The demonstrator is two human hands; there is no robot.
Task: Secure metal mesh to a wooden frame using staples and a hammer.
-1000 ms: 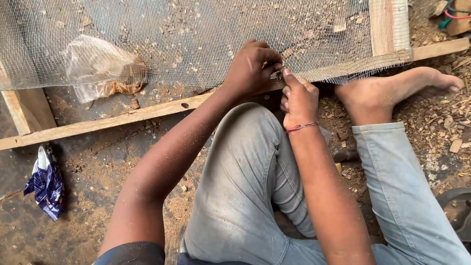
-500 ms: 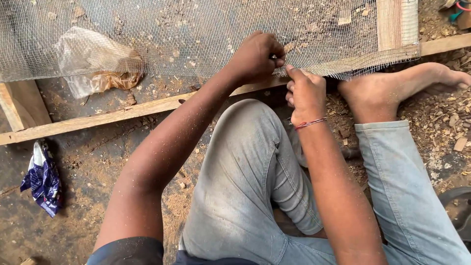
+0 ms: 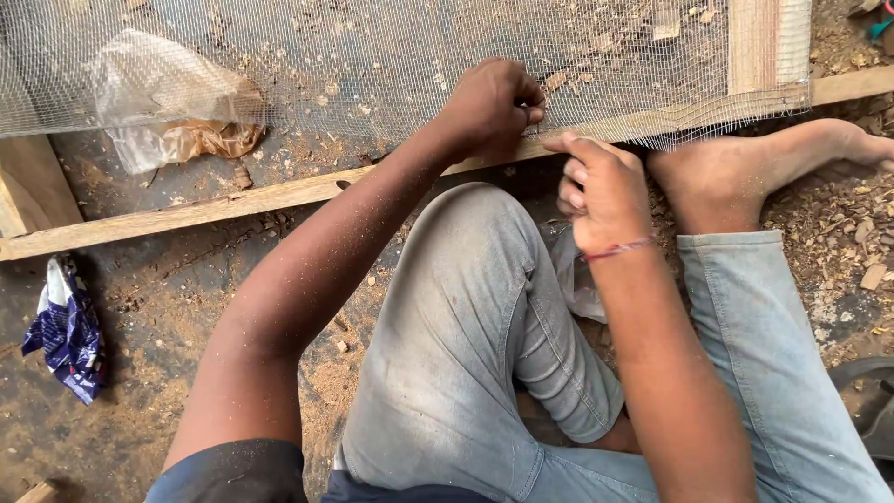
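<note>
Left hand (image 3: 489, 107) fingers pinching wire mesh (image 3: 372, 56) edge, right hand (image 3: 603, 191) loosely curled beside

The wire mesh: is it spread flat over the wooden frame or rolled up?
Spread flat: the wire mesh lies across the wooden frame, ground showing through.

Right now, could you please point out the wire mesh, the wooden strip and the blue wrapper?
wire mesh (image 3: 372, 56), head view, open weave
wooden strip (image 3: 233, 203), head view, bare top face
blue wrapper (image 3: 67, 331), head view, crumpled middle
</note>
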